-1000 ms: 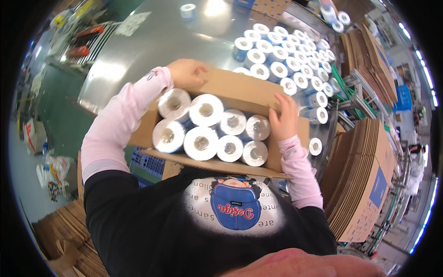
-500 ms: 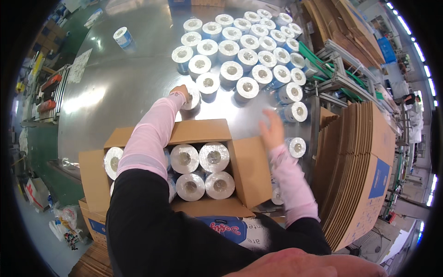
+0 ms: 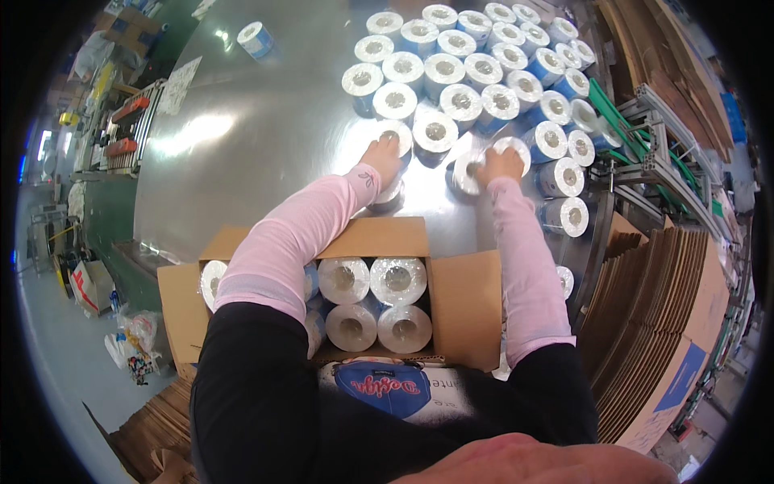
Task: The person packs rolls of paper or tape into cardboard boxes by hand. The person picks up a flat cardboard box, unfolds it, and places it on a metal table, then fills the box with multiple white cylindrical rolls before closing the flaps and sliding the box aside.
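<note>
Under each grip (both hands), a roll (image 3: 397,135)

Shiny metal table (image 3: 266,153) carrying a dense cluster of white tape rolls (image 3: 476,73) far right, one lone roll (image 3: 256,38) standing far left, open cardboard box (image 3: 468,306) sitting at near edge.

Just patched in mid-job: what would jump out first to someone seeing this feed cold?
A big cluster of white rolls crowds the far side of the shiny metal table. Both hands reach into its near edge, the left hand and right hand each on a roll. Nearer, an open cardboard box holds more rolls.
</note>
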`<state>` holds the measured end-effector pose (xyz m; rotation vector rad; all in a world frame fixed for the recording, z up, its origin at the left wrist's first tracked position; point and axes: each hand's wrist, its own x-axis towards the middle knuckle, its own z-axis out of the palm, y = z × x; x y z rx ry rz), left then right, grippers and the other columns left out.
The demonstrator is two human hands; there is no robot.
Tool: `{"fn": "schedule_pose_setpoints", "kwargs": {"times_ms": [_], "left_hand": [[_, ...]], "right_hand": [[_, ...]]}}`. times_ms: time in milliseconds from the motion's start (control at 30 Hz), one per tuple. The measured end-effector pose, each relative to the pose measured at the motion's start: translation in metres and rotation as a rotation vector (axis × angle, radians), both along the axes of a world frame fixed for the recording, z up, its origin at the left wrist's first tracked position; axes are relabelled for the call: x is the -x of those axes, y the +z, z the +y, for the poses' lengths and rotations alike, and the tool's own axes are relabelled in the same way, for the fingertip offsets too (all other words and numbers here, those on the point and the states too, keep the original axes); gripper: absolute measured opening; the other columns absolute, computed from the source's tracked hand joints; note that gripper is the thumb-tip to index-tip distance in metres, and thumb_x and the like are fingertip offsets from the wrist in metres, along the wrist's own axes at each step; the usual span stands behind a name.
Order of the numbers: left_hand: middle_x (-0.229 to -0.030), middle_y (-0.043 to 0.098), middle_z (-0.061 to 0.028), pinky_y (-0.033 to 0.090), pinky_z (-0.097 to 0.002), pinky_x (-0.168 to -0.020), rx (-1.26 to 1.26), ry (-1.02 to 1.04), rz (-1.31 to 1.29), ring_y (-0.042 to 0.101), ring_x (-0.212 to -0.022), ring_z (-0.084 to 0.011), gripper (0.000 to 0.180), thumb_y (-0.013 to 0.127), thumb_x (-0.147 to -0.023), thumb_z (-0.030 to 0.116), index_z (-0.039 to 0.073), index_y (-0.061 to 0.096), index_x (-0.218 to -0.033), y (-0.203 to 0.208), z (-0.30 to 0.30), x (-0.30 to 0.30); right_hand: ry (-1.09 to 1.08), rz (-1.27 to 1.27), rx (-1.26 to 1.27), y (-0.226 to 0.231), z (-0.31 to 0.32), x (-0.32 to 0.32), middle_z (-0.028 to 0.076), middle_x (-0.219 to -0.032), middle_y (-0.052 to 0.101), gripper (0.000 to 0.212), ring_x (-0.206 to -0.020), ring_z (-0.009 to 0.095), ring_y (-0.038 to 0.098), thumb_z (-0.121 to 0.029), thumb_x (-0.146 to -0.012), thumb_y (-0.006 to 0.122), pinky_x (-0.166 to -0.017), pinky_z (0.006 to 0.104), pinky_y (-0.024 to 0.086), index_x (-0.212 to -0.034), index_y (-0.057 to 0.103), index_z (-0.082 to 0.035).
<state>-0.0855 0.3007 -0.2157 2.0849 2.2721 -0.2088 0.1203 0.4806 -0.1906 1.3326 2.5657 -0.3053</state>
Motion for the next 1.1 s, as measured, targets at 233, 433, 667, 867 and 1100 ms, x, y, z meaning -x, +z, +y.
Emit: {"fn": "schedule_pose_setpoints", "kwargs": {"times_ms": [233, 433, 667, 867, 1100], "left_hand": [[-0.11, 0.058, -0.0193, 0.047, -0.0408, -0.092, 0.397, 0.32, -0.094, 0.054, -0.111, -0.0341, 0.042, 0.074, -0.064, 0.035, 0.016, 0.07, -0.102, 0.035, -0.003, 0.016], [-0.093, 0.067, -0.0159, 0.05, -0.0371, -0.086, 0.031, 0.503, -0.439, 0.064, -0.095, -0.0282, 0.051, 0.073, -0.066, 0.04, 0.003, 0.067, -0.1, 0.119, -0.017, 0.052], [-0.105, 0.067, -0.0086, 0.05, -0.0291, -0.08, -0.382, 0.27, -1.369, 0.063, -0.094, -0.0135, 0.035, 0.064, -0.081, 0.011, 0.0, 0.059, -0.114, 0.234, -0.094, 0.057], [-0.11, 0.064, -0.006, 0.05, -0.0272, -0.082, -0.143, 0.332, -1.771, 0.061, -0.097, -0.0119, 0.036, 0.062, -0.084, 0.008, 0.002, 0.059, -0.119, 0.304, -0.218, -0.033], [-0.113, 0.051, -0.0195, 0.044, -0.0421, -0.091, -0.045, 0.037, -0.488, 0.051, -0.105, -0.0359, 0.048, 0.074, -0.065, 0.023, 0.007, 0.063, -0.109, 0.299, -0.285, -0.103]], "right_hand": [[0.206, 0.028, 0.048, -0.033, -0.144, -0.121, 0.023, -0.118, 0.051, 0.04, -0.108, 0.037, 0.048, -0.039, -0.077, 0.063, -0.098, 0.0496, 0.033, -0.107, 0.068, -0.013], [0.07, 0.125, 0.386, -0.046, -0.254, -0.224, 0.02, -0.117, 0.053, 0.039, -0.106, 0.035, 0.051, -0.033, -0.075, 0.066, -0.095, 0.0463, 0.037, -0.107, 0.067, -0.011], [-0.475, 0.812, 0.544, -0.005, -0.167, -0.22, 0.016, -0.114, 0.055, 0.038, -0.104, 0.032, 0.054, -0.026, -0.074, 0.07, -0.093, 0.0423, 0.041, -0.108, 0.066, -0.008], [-0.155, 1.661, 0.86, 0.182, -0.081, -0.168, 0.012, -0.112, 0.057, 0.039, -0.102, 0.029, 0.056, -0.02, -0.072, 0.073, -0.09, 0.0389, 0.045, -0.108, 0.066, -0.006], [0.903, 0.482, 0.444, 0.28, -0.204, -0.09, 0.011, -0.103, 0.055, 0.036, -0.095, 0.031, 0.058, -0.016, -0.062, 0.07, -0.084, 0.0384, 0.048, -0.098, 0.069, -0.009]]}}
